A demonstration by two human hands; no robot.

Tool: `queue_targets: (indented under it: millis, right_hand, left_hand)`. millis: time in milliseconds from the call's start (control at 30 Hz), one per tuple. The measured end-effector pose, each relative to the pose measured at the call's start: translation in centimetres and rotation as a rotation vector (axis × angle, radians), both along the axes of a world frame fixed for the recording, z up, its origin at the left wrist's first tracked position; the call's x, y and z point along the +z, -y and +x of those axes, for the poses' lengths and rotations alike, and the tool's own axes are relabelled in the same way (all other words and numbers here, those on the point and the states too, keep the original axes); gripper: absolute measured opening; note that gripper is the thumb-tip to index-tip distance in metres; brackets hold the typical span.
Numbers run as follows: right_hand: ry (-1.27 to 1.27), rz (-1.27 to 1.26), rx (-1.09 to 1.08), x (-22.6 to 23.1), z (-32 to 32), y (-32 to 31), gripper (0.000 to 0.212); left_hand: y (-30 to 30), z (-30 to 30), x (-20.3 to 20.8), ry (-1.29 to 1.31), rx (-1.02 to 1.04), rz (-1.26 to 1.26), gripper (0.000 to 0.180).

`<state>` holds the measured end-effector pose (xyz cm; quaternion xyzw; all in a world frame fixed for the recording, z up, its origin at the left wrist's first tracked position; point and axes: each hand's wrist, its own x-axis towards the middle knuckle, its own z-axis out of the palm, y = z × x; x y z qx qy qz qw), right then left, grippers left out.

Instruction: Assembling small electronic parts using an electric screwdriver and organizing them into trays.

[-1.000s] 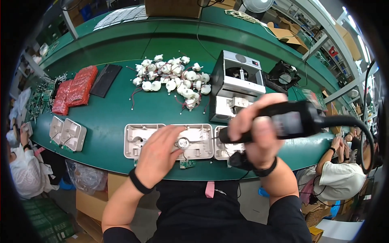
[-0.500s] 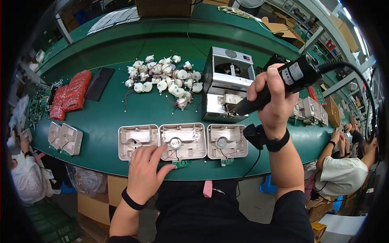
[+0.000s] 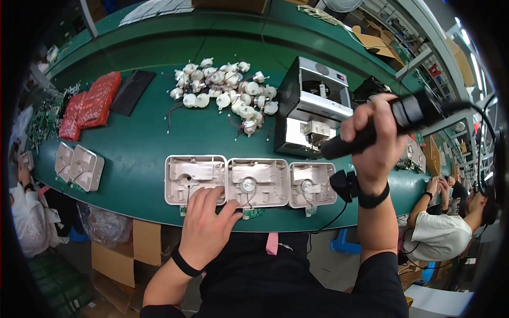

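Three pale plastic housings lie side by side at the near edge of the green bench: a left one (image 3: 193,179), a middle one (image 3: 258,182) and a right one (image 3: 312,184). My left hand (image 3: 208,227) rests flat with its fingers spread at the near edge of the left and middle housings. My right hand (image 3: 374,139) is raised above the right housing and grips a black electric screwdriver (image 3: 386,124) with its tip pointing toward a silver box-shaped machine (image 3: 314,107). A black cable runs off the tool to the right.
A heap of small white motors with wires (image 3: 228,94) lies behind the housings. Red packs (image 3: 91,103) and a black tray (image 3: 132,91) sit far left, with two more housings (image 3: 79,166) at the left edge. Another person in white (image 3: 442,229) sits at right.
My right hand has swung the screwdriver up and to the right, away from the housings. My left hand slid back off the left housing to the bench's near edge.
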<state>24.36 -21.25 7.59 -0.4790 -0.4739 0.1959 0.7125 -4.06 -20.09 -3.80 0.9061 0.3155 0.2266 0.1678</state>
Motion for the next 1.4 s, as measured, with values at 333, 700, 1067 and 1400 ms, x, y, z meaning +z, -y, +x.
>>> queue_targets:
  millis: [333,700,1067,1400]
  right_hand:
    - [-0.056,-0.087,0.396,-0.4,-8.9,1.5,0.049]
    - [0.077,-0.216,0.497,-4.5,-8.9,-0.4,0.047]
    - [0.149,-0.093,0.441,-4.6,-9.0,-0.7,0.040]
    - [-0.008,0.204,0.021,1.4,0.1,2.0,0.025]
  left_hand:
    - [1.0,1.2,-1.4,0.019,0.005,-0.022,0.026]
    - [1.0,1.0,-1.7,0.016,0.002,-0.005,0.028]
    - [1.4,1.3,-1.0,0.009,-0.012,-0.006,0.027]
    - [-7.5,-3.7,4.3,0.108,0.098,-0.005,0.032]
